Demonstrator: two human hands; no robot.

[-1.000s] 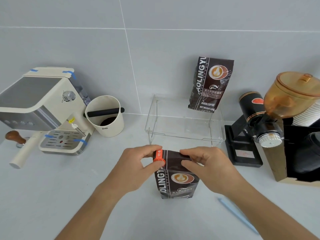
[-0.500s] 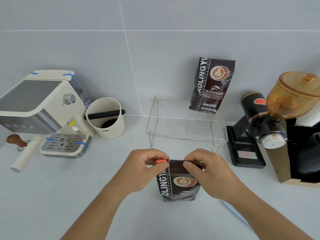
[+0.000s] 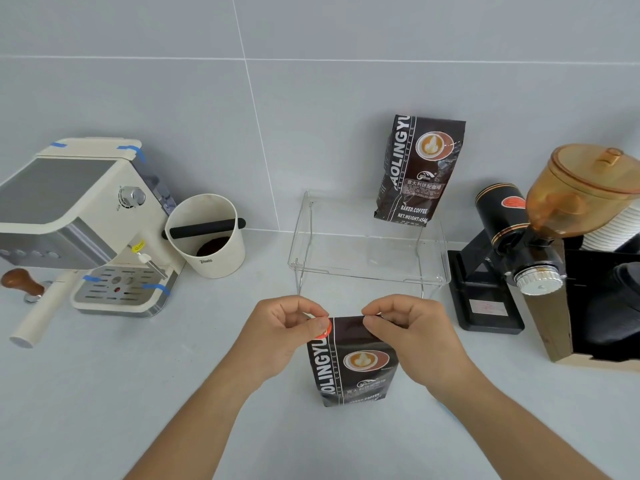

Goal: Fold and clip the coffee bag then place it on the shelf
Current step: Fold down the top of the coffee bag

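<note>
A dark brown coffee bag [image 3: 353, 368] stands upright on the grey counter in front of me, its top folded down. My left hand [image 3: 284, 332] pinches an orange clip [image 3: 323, 328] at the bag's top left corner. My right hand [image 3: 410, 329] pinches the folded top edge at the right. Most of the clip is hidden by my fingers. Behind the bag stands a clear acrylic shelf [image 3: 367, 271], and a second coffee bag [image 3: 417, 169] leans against the wall on its back right part.
A cream espresso machine [image 3: 79, 216] with a wooden tamper [image 3: 20, 282] stands at the left. A cream knock box [image 3: 207, 235] sits beside it. A black grinder [image 3: 509, 251] with an amber hopper [image 3: 585, 192] and a stack of paper cups [image 3: 616, 230] fill the right.
The orange clip has gone further onto the bag's top left corner and now shows less. Both hands stay pinched at the folded top. The view has tilted slightly.
</note>
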